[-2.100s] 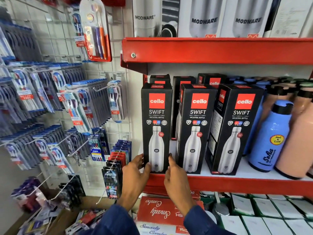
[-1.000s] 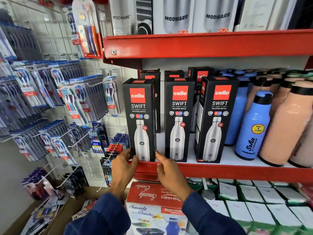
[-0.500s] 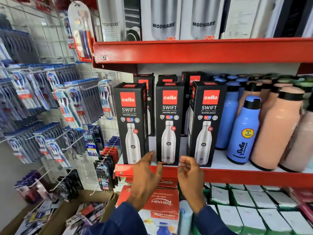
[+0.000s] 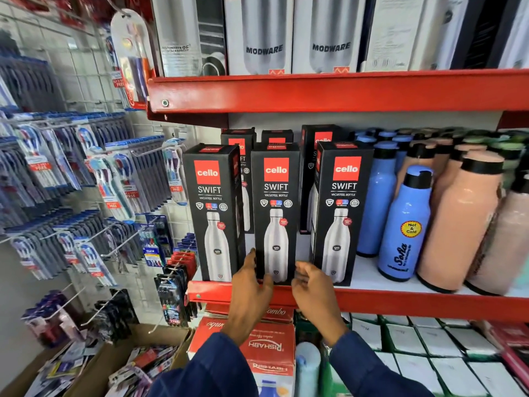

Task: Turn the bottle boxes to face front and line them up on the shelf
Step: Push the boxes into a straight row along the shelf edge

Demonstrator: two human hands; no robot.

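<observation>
Three black Cello Swift bottle boxes stand upright along the front of the red shelf (image 4: 415,303), printed fronts facing me: a left box (image 4: 211,196), a middle box (image 4: 276,196) and a right box (image 4: 343,196). More of the same boxes (image 4: 322,137) stand behind them, partly hidden. My left hand (image 4: 252,293) is at the base of the middle box, fingers in the gap on its left side and thumb on its front. My right hand (image 4: 315,293) has curled fingers against the box's lower right edge. Narrow gaps separate the three front boxes.
Blue bottles (image 4: 406,224) and peach bottles (image 4: 463,224) fill the shelf right of the boxes. The upper red shelf (image 4: 315,90) carries Modware boxes (image 4: 263,35). Toothbrush packs (image 4: 86,181) hang on the wire grid at left. Red cartons (image 4: 269,345) sit below.
Both hands left the left box, which now faces front at the shelf's left end, and moved right. They went from open in front of the shelf to closing on the middle box's base.
</observation>
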